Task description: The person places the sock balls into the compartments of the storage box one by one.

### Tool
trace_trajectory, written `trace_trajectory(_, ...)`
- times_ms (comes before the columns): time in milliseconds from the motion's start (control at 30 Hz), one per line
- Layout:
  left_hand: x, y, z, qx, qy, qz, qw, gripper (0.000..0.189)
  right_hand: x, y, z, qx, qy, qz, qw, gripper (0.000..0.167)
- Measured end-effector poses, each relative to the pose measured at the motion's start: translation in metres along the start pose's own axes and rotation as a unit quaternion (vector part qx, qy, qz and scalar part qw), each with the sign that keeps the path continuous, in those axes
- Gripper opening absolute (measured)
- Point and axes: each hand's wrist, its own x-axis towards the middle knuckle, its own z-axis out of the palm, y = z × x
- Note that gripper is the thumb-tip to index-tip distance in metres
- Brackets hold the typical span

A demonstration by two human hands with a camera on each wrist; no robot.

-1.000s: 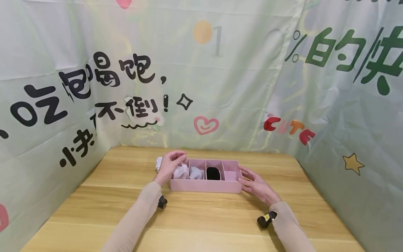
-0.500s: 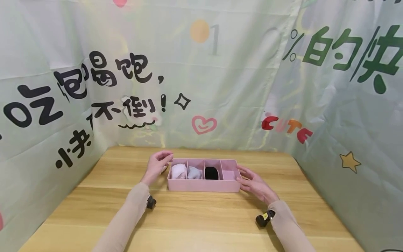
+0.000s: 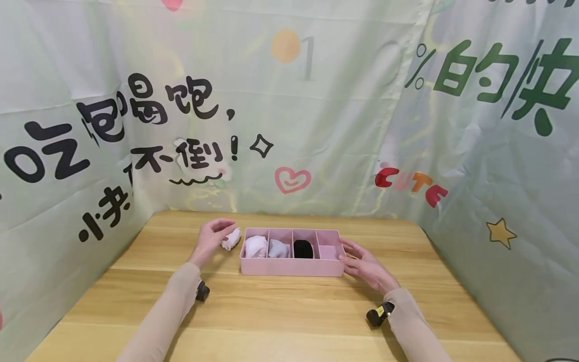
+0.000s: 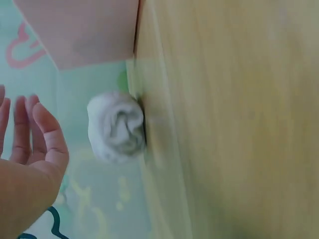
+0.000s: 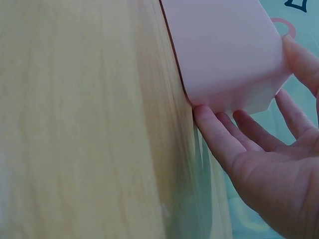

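A pink divided box (image 3: pixel 291 267) sits on the wooden table, holding a rolled white sock (image 3: pixel 256 247) in its leftmost compartment, a grey bundle (image 3: pixel 278 249) beside it and a black bundle (image 3: pixel 303 249) in the third. Pink walls and floor show in the rightmost compartment. Left of the box lies another rolled white sock (image 4: pixel 117 127). My left hand (image 3: pixel 211 240) hovers just left of that loose sock, fingers loosely bent; in the left wrist view a gap separates them. With spread fingertips my right hand (image 5: pixel 264 154) touches the right end of the box.
The wooden table (image 3: pixel 289 322) extends in front of the box and to both sides. Printed fabric (image 3: pixel 334 125) hangs behind the table and along its left and right sides. A small black camera (image 3: pixel 380 315) is strapped at the right wrist.
My left hand has moved left from over the box's left end, past the loose sock, which now shows fully. My right hand stays at the box's right end. The head view has shifted slightly.
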Motion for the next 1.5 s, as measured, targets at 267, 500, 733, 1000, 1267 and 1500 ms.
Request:
trace_trajectory(267,0.012,-0.005,-0.025,0.107,-0.039,0.001,0.9936,0.044,0.000,-0.002,0.000,0.000,0.000,0.004,1.0000,0.073)
trace_trajectory(500,0.023,-0.010,-0.039,0.061,-0.124,-0.063,0.9883,0.054,0.000,-0.004,-0.001,-0.006,-0.001,-0.001,1.0000,0.075)
trace_trajectory(733,0.030,-0.022,-0.039,0.028,-0.158,-0.107,0.9813,0.059,-0.001,-0.004,-0.001,-0.007,-0.003,0.006,1.0000,0.077)
trace_trajectory(1000,0.033,-0.026,-0.031,-0.019,-0.173,-0.115,0.9781,0.062,0.000,-0.005,0.002,-0.002,0.002,0.003,1.0000,0.073)
trace_trajectory(1267,0.035,-0.023,-0.024,0.013,-0.171,-0.123,0.9775,0.059,0.002,-0.005,0.002,-0.002,0.006,0.001,1.0000,0.070)
trace_trajectory(1500,0.034,-0.023,-0.020,0.066,-0.175,-0.134,0.9732,0.058,-0.001,-0.003,0.002,-0.005,0.007,0.005,1.0000,0.070)
